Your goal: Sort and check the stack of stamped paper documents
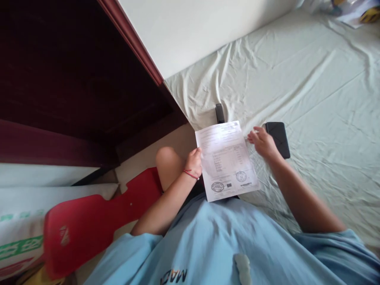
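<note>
A printed sheet of paper (227, 160) with a table of text and two round stamps near its bottom edge is held up over my lap. My left hand (194, 163), with a red string bracelet at the wrist, is closed on the sheet's left edge. Just off the right edge is my right hand (261, 142), its fingers loosely bent and a little apart, with nothing visible in it. Beside that hand a flat black rectangular case (278, 139) lies on the bed. A narrow black object (219, 113) lies past the sheet's top edge, its lower end hidden.
A pale green wrinkled sheet covers the bed (320, 118). A white wall (192, 35) and dark red wooden furniture (59, 79) stand ahead and left. On the left are a red plastic seat (80, 229) and a white printed sack (20, 221). Plastic-wrapped items (353, 10) lie far right.
</note>
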A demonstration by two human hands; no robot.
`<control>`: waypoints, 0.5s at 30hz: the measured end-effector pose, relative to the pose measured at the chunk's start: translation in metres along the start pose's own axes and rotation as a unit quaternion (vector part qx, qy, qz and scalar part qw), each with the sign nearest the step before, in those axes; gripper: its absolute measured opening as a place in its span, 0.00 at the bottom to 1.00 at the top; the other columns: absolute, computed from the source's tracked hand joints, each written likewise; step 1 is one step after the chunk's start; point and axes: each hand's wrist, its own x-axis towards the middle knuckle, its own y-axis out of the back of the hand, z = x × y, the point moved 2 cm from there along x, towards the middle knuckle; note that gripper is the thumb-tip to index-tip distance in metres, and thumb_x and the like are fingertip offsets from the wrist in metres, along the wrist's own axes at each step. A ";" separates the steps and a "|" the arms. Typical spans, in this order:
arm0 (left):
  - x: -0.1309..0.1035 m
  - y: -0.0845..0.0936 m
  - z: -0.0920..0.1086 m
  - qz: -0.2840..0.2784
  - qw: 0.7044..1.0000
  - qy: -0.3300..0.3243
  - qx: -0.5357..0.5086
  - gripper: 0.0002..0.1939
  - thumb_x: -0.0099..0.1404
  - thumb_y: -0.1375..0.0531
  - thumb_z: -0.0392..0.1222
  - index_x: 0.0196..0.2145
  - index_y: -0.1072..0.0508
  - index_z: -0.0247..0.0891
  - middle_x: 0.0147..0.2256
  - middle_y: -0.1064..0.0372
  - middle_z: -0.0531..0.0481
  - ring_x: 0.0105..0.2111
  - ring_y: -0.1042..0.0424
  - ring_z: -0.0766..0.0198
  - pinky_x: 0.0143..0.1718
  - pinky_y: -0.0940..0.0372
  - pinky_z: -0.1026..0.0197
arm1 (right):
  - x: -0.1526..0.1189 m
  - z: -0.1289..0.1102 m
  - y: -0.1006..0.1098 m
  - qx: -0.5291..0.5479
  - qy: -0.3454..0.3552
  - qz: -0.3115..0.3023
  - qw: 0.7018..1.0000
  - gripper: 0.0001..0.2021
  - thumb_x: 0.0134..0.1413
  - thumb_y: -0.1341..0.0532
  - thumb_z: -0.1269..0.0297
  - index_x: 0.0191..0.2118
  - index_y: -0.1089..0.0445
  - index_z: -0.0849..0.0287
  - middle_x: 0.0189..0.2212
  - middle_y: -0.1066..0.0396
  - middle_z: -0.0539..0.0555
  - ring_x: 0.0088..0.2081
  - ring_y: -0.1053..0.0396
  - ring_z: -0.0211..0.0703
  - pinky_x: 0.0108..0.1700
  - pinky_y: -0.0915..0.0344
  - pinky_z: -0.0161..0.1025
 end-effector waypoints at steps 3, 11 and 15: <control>-0.001 -0.002 0.006 0.005 1.000 -0.012 -0.008 0.20 0.54 0.21 0.50 0.31 0.23 0.35 0.30 0.21 0.49 0.33 0.20 0.60 0.46 0.26 0.55 | -0.023 -0.001 -0.007 0.019 -0.058 -0.026 0.998 0.27 0.62 0.34 0.40 0.55 0.25 0.57 0.34 0.19 0.58 0.37 0.21 0.53 0.43 0.23 0.51; 0.001 -0.007 0.022 0.012 0.999 0.001 -0.036 0.10 0.61 0.25 0.42 0.32 0.21 0.36 0.33 0.18 0.46 0.42 0.17 0.56 0.56 0.25 0.51 | -0.043 -0.014 -0.013 0.215 -0.177 -0.128 0.952 0.22 0.49 0.30 0.37 0.32 0.24 0.53 0.25 0.25 0.52 0.24 0.33 0.43 0.27 0.36 0.41; -0.001 -0.014 0.025 -0.012 0.997 0.039 -0.060 0.04 0.65 0.29 0.38 0.34 0.18 0.35 0.35 0.17 0.43 0.44 0.17 0.54 0.57 0.26 0.50 | -0.046 -0.016 -0.013 0.221 -0.186 -0.091 0.953 0.22 0.45 0.28 0.39 0.31 0.28 0.53 0.24 0.30 0.50 0.24 0.36 0.42 0.27 0.38 0.40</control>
